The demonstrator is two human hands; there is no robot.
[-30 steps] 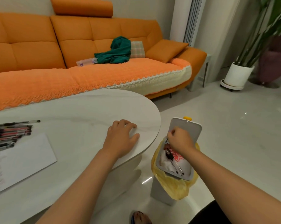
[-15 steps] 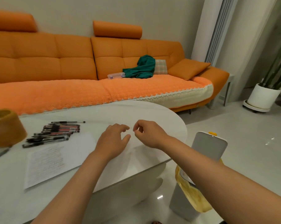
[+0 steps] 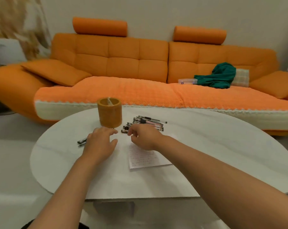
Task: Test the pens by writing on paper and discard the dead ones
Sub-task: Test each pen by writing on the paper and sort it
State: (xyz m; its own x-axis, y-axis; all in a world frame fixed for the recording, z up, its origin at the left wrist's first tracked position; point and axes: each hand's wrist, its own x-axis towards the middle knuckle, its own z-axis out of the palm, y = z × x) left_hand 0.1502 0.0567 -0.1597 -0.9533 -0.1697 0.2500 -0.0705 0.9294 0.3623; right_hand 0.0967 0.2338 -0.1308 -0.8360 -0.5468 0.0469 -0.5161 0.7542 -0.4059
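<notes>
Head view: long orange sofa on the far side of a white oval surface.
Written-on paper lies mid-surface, its far end under the right hand, whose fingers curl loosely around nothing. To its left, the left hand is palm down, fingers spread and empty. An orange pen cup stands just beyond it, with the heaped pens to the cup's right.

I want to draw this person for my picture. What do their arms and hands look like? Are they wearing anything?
Both arms are bare: no sleeve shows on the left arm or the right arm. The left hand and right hand wear no gloves, and I can see no ring, watch or bracelet on either.
</notes>
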